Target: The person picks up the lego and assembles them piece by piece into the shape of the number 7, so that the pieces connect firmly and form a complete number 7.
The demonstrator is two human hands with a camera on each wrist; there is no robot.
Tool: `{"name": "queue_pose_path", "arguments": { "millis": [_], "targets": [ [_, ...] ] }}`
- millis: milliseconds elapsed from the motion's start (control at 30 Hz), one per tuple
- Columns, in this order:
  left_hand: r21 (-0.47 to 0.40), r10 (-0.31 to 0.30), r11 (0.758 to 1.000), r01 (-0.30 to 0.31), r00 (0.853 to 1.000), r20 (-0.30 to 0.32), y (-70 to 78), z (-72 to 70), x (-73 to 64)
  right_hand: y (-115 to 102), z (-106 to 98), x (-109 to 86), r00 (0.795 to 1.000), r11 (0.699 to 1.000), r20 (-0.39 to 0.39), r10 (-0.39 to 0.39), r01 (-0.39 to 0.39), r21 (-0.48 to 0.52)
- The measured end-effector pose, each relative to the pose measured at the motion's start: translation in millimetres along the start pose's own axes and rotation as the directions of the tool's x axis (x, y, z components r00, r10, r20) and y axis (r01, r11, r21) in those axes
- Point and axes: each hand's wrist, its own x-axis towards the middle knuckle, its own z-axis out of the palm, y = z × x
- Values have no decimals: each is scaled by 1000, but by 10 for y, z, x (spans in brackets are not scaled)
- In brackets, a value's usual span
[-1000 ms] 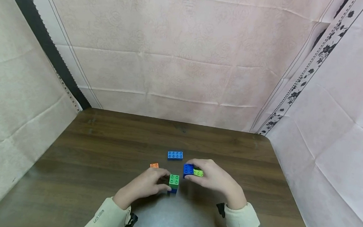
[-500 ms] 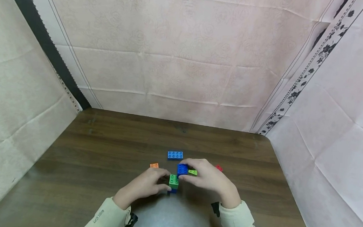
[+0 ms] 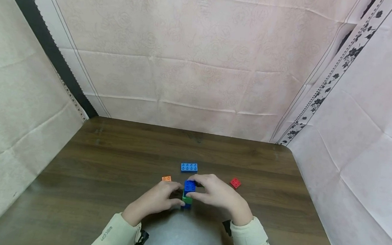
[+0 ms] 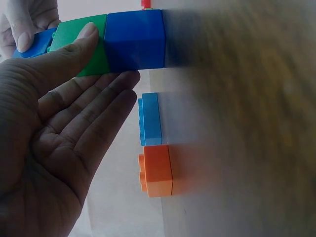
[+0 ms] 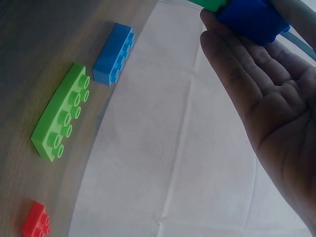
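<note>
My left hand pinches a small stack standing on the wooden table: a green brick on a dark blue brick. In the left wrist view my left hand has its thumb on the green brick and its fingers along the stack's other side. My right hand grips another dark blue brick and holds it on top of the green one. In the right wrist view this dark blue brick sits at the fingertips of my right hand.
A light blue long brick lies behind the hands, an orange brick to their left, a red brick to their right. A lime long brick lies flat on the table; my right hand hides it from the head camera. Pink cloth walls surround the table.
My right hand has carried the dark blue brick leftward and down onto the green brick. As it moved, the red brick came into view. The left hand has stayed on the stack.
</note>
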Motion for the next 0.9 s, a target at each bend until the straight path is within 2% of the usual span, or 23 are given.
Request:
{"name": "queue_pose_path", "arguments": {
  "millis": [433, 900],
  "targets": [
    [-31, 1, 1000, -1, 1000, 6, 6, 4, -8, -2, 19, -3, 999, 999, 15, 33, -33, -4],
    [-16, -4, 1000, 4, 1000, 4, 4, -1, 0, 9, 75, 8, 997, 997, 5, 79, -79, -23]
  ]
}}
